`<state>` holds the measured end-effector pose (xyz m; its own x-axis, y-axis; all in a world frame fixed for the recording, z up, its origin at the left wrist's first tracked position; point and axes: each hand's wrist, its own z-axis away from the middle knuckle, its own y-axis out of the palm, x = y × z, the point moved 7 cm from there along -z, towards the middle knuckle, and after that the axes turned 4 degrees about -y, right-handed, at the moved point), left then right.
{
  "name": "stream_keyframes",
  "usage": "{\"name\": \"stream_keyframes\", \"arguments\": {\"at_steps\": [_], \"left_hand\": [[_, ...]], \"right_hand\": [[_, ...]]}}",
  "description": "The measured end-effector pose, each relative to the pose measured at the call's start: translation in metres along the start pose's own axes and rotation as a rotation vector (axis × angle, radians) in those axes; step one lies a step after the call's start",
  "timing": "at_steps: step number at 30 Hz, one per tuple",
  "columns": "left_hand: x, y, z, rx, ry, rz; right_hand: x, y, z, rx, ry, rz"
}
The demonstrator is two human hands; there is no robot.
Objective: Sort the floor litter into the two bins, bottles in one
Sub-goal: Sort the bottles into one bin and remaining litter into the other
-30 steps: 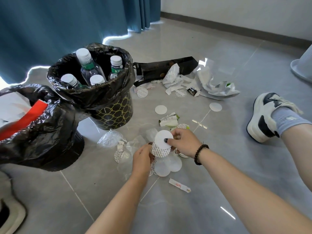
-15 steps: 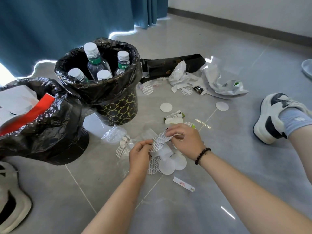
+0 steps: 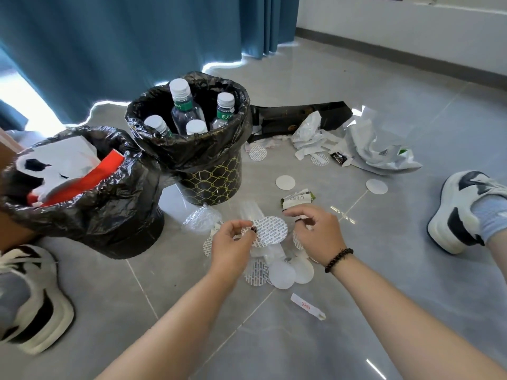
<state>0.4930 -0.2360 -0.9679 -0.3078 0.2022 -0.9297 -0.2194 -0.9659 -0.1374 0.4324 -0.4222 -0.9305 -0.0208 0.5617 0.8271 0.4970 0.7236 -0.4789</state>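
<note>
Head view: we see our left hand (image 3: 233,246) pinching a round printed seal (image 3: 270,230) by its edge, holding it up off the floor. Our right hand (image 3: 315,234) is just to the right of the seal with its fingers loosely bent; we cannot tell if it holds anything. More round seals (image 3: 282,274) lie under both hands. Up and left of the left hand stands the bin with bottles (image 3: 216,176). Farther left is the paper bin (image 3: 90,215).

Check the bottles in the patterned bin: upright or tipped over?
Mostly upright: four bottles stand caps-up inside the patterned bin, some leaning slightly.
</note>
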Motion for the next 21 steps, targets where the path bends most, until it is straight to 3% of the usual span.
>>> {"name": "stream_keyframes", "arguments": {"at_steps": [5, 14, 18, 21], "left_hand": [[-0.065, -0.023, 0.0, 0.193, 0.262, -0.365], [-0.115, -0.103, -0.012, 0.227, 0.472, -0.925], [-0.137, -0.132, 0.005, 0.211, 0.553, -0.983], [-0.181, -0.162, 0.018, 0.046, 0.678, -0.883]], "right_hand": [[0.012, 0.001, 0.001, 0.006, 0.057, -0.11], [0.082, 0.029, -0.007, 0.089, -0.075, -0.19], [0.082, 0.048, 0.001, 0.172, -0.079, -0.129], [0.072, 0.057, 0.007, 0.199, -0.078, -0.072]]}}
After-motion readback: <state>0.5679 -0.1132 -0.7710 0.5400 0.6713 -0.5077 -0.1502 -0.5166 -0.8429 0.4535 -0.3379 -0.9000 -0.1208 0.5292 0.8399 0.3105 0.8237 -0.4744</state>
